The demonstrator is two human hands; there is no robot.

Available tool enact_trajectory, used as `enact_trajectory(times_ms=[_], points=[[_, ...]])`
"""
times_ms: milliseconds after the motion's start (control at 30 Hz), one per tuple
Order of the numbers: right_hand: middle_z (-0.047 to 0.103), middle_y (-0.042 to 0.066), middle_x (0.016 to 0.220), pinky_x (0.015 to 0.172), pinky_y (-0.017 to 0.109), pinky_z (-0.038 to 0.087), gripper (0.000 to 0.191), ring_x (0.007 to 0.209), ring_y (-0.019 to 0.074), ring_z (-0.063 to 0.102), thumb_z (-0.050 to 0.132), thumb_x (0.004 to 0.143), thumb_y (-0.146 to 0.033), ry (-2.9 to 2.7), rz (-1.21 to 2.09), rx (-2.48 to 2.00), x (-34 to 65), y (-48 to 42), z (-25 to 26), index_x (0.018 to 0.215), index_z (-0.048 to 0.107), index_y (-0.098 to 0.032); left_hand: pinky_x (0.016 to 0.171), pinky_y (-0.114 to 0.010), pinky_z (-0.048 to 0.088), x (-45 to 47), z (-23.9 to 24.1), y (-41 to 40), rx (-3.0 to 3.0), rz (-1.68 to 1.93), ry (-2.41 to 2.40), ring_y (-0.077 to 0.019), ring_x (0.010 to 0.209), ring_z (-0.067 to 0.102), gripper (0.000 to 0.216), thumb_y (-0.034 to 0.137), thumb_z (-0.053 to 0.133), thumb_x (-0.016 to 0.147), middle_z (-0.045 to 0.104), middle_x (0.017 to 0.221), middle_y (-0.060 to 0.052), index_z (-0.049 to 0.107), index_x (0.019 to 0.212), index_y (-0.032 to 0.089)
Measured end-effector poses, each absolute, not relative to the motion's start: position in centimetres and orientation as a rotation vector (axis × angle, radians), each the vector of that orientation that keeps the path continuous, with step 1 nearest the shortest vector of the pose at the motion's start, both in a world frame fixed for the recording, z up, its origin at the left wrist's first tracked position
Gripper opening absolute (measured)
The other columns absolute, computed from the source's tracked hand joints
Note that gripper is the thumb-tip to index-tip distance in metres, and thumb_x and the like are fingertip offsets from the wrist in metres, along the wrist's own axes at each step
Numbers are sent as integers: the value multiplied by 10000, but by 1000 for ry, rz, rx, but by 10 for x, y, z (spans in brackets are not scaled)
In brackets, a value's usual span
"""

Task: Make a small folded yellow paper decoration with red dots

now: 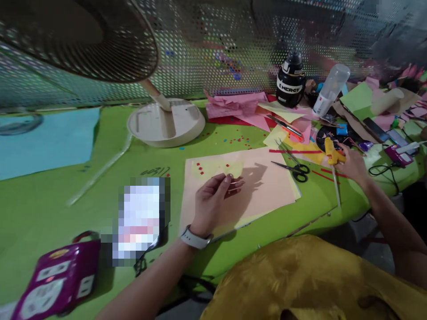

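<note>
My left hand [213,202] rests over a peach paper sheet [267,186] on the green table [50,209], fingers curled in a pinch on something I cannot make out. It wears a white watch. Small red paper squares [200,168] lie on a pale yellow sheet [216,169] just beyond the fingers. My right hand [352,165] reaches to the right and grips a yellow glue gun [332,153], whose glue stick trails toward the table's front edge. Black-handled scissors [295,169] lie between the hands.
A fan base [167,122] stands behind the paper. A purple power strip [56,275] sits at the front left beside a blurred phone [140,218]. At the back right are a black bottle [291,80], a white bottle [330,89], an orange cutter [288,129] and paper scraps.
</note>
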State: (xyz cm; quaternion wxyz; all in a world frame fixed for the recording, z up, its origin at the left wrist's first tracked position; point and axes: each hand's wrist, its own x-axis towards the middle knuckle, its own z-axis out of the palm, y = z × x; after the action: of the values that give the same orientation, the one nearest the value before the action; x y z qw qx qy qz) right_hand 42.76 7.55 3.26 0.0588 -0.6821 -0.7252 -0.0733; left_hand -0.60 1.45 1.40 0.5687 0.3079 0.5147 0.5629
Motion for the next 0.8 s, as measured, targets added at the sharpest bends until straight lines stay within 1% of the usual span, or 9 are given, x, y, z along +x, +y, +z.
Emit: enact_trajectory(times_ms=[133, 267, 367, 400, 467, 533, 633, 733, 800], points=[[666, 204, 1128, 910, 392, 438, 570, 1040, 316, 606, 619, 798, -343, -2352, -231, -2023, 441, 80, 39, 1303, 556, -88, 676, -242, 610, -5, 16, 15, 727, 1331, 1198, -160, 750, 745, 386, 454, 841, 685, 774, 855, -57, 677, 880, 164], [665, 189, 1097, 909, 415, 449, 535, 1016, 322, 614, 630, 778, -362, -2580, -214, -1911, 449, 79, 58, 1248, 615, -108, 676, -245, 607, -3, 16, 15, 716, 1342, 1177, -158, 753, 744, 355, 431, 827, 710, 773, 864, -59, 668, 878, 162], [680, 199, 1078, 902, 407, 458, 343, 1025, 314, 625, 594, 828, -315, -2403, -286, -1780, 432, 76, 74, 1113, 670, -142, 673, -246, 606, -2, 16, 15, 707, 1340, 1163, -161, 755, 744, 347, 423, 823, 716, 772, 856, -62, 663, 879, 163], [686, 198, 1044, 890, 399, 464, 276, 1009, 302, 634, 562, 865, -317, -2304, -299, -1733, 420, 76, 78, 1054, 677, -152, 674, -248, 606, -2, 16, 15, 706, 1341, 1159, -161, 751, 743, 349, 425, 822, 716, 771, 851, -61, 662, 884, 164], [702, 150, 940, 802, 355, 496, 230, 860, 240, 664, 519, 921, -354, -2271, -92, -1629, 388, 79, 81, 985, 662, -185, 684, -261, 609, -1, 16, 15, 706, 1340, 1154, -164, 746, 743, 359, 436, 818, 719, 771, 845, -61, 661, 896, 166], [713, 107, 898, 674, 331, 505, 283, 752, 220, 677, 533, 920, -431, -2319, 156, -1651, 352, 86, 77, 1036, 635, -193, 702, -281, 613, -1, 17, 15, 710, 1336, 1152, -171, 753, 744, 372, 450, 813, 720, 770, 848, -66, 659, 904, 166], [720, 80, 808, 591, 327, 480, 395, 699, 244, 677, 583, 874, -514, -2496, 214, -1688, 312, 101, 61, 1073, 632, -175, 727, -311, 616, -2, 17, 15, 721, 1322, 1163, -187, 772, 745, 387, 473, 803, 723, 770, 865, -79, 658, 905, 164], [733, 70, 810, 583, 322, 479, 464, 718, 251, 682, 582, 874, -427, -2630, 212, -1589, 299, 113, 47, 1257, 582, -164, 741, -330, 618, -3, 16, 16, 726, 1323, 1157, -202, 793, 747, 385, 485, 794, 731, 768, 875, -86, 660, 899, 165], [748, 81, 928, 639, 339, 508, 465, 790, 247, 694, 538, 886, -333, -2638, 263, -1466, 303, 116, 45, 1328, 561, -190, 745, -331, 617, -4, 15, 16, 732, 1321, 1140, -207, 808, 747, 375, 480, 789, 740, 767, 872, -85, 662, 902, 166]])
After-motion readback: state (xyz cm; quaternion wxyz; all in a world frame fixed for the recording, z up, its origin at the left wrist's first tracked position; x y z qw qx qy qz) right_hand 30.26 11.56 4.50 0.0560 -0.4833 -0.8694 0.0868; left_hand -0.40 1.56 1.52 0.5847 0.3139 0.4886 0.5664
